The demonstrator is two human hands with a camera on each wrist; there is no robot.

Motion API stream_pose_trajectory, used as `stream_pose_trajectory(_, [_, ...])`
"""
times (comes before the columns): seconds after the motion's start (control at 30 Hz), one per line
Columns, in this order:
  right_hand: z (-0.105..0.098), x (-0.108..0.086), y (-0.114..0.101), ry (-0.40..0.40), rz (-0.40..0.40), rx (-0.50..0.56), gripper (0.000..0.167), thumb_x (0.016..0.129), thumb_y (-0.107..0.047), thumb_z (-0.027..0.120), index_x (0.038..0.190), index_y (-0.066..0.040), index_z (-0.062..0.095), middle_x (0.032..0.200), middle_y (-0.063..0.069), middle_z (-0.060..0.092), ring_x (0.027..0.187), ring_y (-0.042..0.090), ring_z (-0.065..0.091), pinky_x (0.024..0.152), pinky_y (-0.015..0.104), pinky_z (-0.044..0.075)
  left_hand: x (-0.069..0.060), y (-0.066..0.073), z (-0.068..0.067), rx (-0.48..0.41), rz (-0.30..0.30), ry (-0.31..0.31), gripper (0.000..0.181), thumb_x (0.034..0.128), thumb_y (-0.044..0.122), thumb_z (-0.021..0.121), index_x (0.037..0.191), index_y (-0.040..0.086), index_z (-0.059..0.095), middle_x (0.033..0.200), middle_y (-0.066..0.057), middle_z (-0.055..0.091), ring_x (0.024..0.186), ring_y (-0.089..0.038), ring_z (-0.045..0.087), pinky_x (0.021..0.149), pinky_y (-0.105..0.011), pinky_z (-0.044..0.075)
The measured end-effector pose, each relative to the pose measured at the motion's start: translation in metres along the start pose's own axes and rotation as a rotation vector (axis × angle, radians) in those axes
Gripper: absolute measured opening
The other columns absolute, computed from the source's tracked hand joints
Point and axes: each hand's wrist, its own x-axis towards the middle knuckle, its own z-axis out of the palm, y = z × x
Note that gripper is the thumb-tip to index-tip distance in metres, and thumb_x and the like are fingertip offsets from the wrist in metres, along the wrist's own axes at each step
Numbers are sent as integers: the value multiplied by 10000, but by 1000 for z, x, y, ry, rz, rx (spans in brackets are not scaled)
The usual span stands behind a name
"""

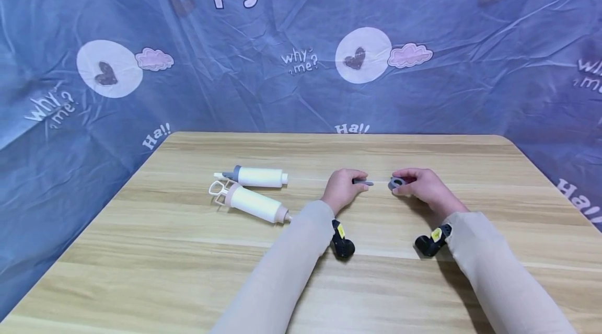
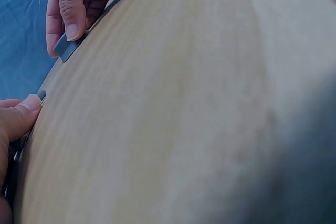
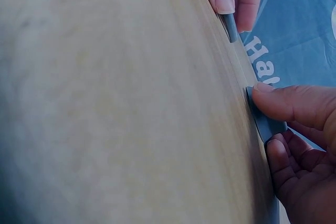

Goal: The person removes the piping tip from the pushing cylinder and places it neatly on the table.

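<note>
Table [image 1: 376, 292]: pale wood-grain top, far corners rounded, grain running roughly left to right; lying flat left of centre, blue-collared white tube [image 1: 261, 177] and, nearer, pink-collared white tube [image 1: 255, 205]; the former almost crosswise, collar [image 1: 236, 173] leftward, small white cap [image 1: 285, 179] rightward; the latter slanting toward the near right, loop handle [image 1: 225, 186] at its left (handle close to the farther tube; contact cannot be judged).

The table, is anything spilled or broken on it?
Nothing stands out: no spill or break shows. The pink-ended syringe-like tube just lies slanted beside the grey-ended tube. The left hand holds a slim grey piece, the right hand a grey ring.
</note>
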Motion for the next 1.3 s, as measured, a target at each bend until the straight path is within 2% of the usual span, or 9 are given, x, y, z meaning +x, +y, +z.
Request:
stream_pose_trajectory(0.27, [0, 1, 1, -3, 1, -4, 577, 790, -138, 719, 1287, 45, 489, 1206, 231, 536, 1014, 248, 497, 772, 225, 404, -1, 1, -2, 4, 3, -3, 320, 826, 226, 695, 1136, 149, 674, 1096, 35, 682, 1063, -97, 600, 937, -178, 422])
stream_pose_trajectory(0.57, [3, 0, -2, 4, 5, -7, 563, 789, -131, 718, 1275, 49, 496, 1185, 221, 543, 1000, 248, 494, 777, 246, 396, -2, 1, -6, -38, -33, -21, 367, 809, 238, 707, 1161, 144, 658, 1103, 21, 679, 1044, -103, 609, 938, -191, 428])
stream_pose_trajectory(0.73, [2, -2, -2, -10, 5, -12, 614, 790, -180, 725, 1303, 42, 471, 1233, 244, 518, 1049, 276, 494, 793, 246, 400, -2, 7, -10, -141, -75, -22, 415, 802, 260, 718, 1198, 167, 635, 1154, 21, 657, 1057, -118, 604, 946, -222, 433])
stream_pose_trajectory(0.83, [0, -4, 0, -21, 12, -8, 654, 801, -221, 719, 1335, 34, 440, 1289, 255, 481, 1102, 309, 477, 832, 291, 403, -1, 21, -19, -204, -71, -12, 437, 808, 276, 713, 1226, 197, 615, 1224, 47, 616, 1122, -118, 568, 973, -239, 417])
stream_pose_trajectory(0.97, [-1, -7, 2, -46, 18, 36, 709, 818, -294, 701, 1368, 31, 395, 1371, 252, 417, 1242, 362, 379, 978, 445, 352, -3, 51, -46, -199, 24, -26, 453, 822, 325, 691, 1252, 220, 594, 1277, 71, 576, 1201, -86, 503, 994, -224, 394])
stream_pose_trajectory(1.03, [-2, -7, 2, -55, 12, 59, 733, 818, -334, 698, 1373, 29, 387, 1387, 246, 404, 1278, 361, 339, 1018, 476, 308, -5, 66, -66, -187, 92, -67, 472, 818, 345, 689, 1262, 225, 583, 1288, 78, 567, 1208, -64, 491, 992, -204, 389])
stream_pose_trajectory(1.1, [-3, -7, 2, -57, 7, 65, 744, 816, -361, 694, 1374, 25, 388, 1381, 242, 414, 1262, 348, 348, 990, 454, 329, -8, 76, -90, -177, 156, -139, 492, 814, 354, 691, 1272, 220, 572, 1292, 78, 563, 1200, -53, 495, 985, -184, 388])
stream_pose_trajectory(1.2, [-4, -7, 2, -50, -1, 56, 735, 818, -376, 689, 1368, 16, 401, 1356, 233, 439, 1194, 300, 392, 902, 335, 364, -14, 76, -127, -158, 243, -282, 514, 810, 338, 702, 1285, 202, 559, 1308, 67, 552, 1195, -68, 507, 980, -176, 390])
stream_pose_trajectory(1.3, [-4, -7, 2, -50, -9, 44, 721, 820, -376, 687, 1361, 14, 411, 1336, 224, 454, 1146, 265, 411, 834, 248, 366, -25, 56, -159, -150, 289, -430, 514, 815, 261, 709, 1288, 135, 553, 1317, 11, 547, 1199, -122, 517, 983, -197, 399])
